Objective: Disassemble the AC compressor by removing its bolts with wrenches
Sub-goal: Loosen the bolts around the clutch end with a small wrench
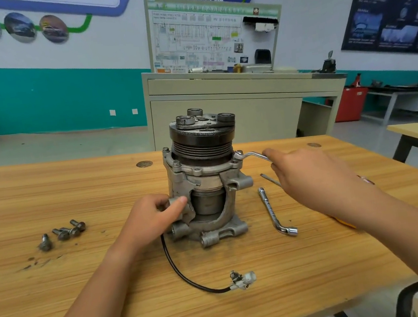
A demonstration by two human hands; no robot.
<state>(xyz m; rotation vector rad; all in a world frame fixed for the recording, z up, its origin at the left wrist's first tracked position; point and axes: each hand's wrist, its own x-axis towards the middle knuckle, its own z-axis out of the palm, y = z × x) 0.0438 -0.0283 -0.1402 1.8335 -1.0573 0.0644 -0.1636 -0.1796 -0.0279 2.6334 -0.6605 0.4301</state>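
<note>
Broadly, working over a pale striped wooden bench [87, 296], far edge at 12 o'clock, right edge close by at 3 o'clock.

Set upright at bench centre on its rear lugs: a grey cast-aluminium AC compressor [206, 185] with a black grooved pulley on top, probably stood this way to bring the flange bolts within easy reach.

Bracing that housing at its 8 o'clock side with the left hand [154, 217], curled round a mounting lug, likely to stop the body twisting under torque.

Gripping with the right hand [312, 173], at 3 o'clock, closed round the shank of a bright cranked steel wrench [251, 155]. Head of it seated over a hex flange bolt [238, 152] at the housing's 2 o'clock corner.

Lying spare at 4 o'clock, just beside the base: a chromed L-shaped socket wrench [274, 211]. Beyond it, a thin flat blade [270, 179], partly hidden under the right forearm.

Trailing toward 6 o'clock: a thin black cable [181, 275] ending in a white plug [243, 278].

Parked well apart at 9 o'clock, out of the swing: a cluster of loose grey flanged bolts [62, 234].

Open bench from 12 through 3 o'clock for the handle's sweep, but cramped inward by the pulley, so probably short strokes and reseating.

Seemingly part-way through, judging by a second seated bolt [176, 163] at the flange's 10 o'clock.
</note>
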